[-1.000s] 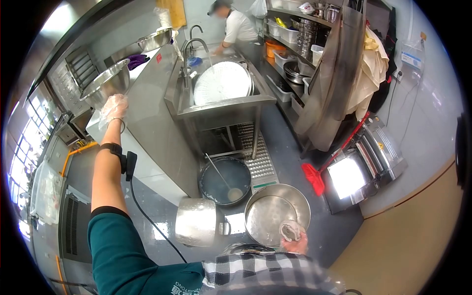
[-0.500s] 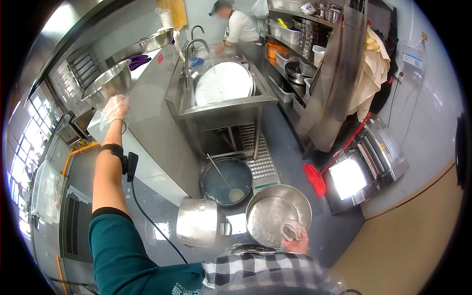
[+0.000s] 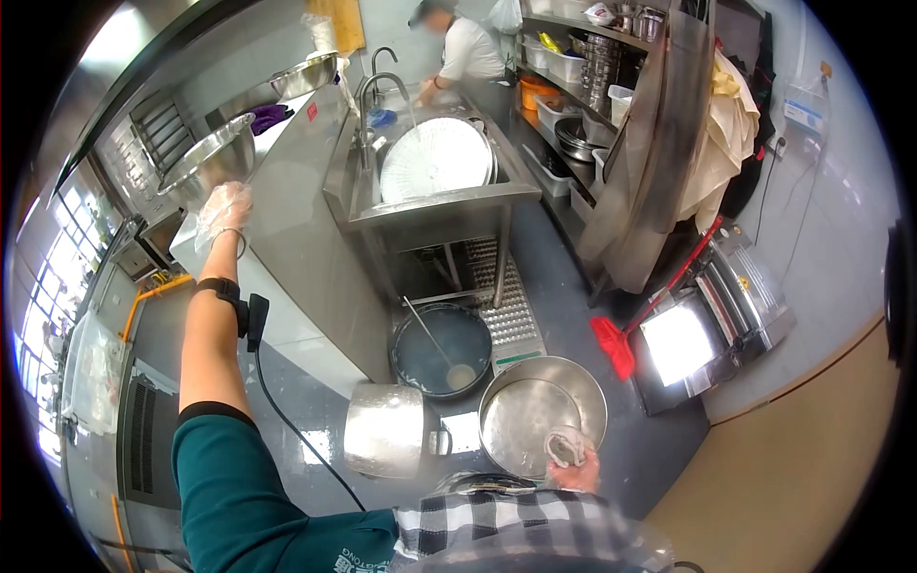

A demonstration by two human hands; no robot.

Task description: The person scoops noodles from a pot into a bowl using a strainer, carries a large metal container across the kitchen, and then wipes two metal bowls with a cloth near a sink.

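My left hand [image 3: 226, 207], in a clear plastic glove, is raised at the left with its fingers against the lower side of a steel bowl [image 3: 212, 160] on the counter ledge. Low in the view, my right hand [image 3: 575, 470] is closed on a bunched, pale cloth [image 3: 568, 445]. It hangs over the near rim of a large round steel basin [image 3: 587, 380]. Beyond it a big white ribbed disc [image 3: 437, 159] leans in the steel sink [image 3: 449, 212], under a tap [image 3: 363, 103] with water running.
A second bowl [image 3: 304, 78] rests farther along the ledge. A dark tub [image 3: 442, 351] holding water and a ladle, and a steel box [image 3: 385, 430], stand on the floor. A co-worker [image 3: 470, 50] is beyond the sink. Shelves and a red broom [image 3: 613, 348] are at the right.
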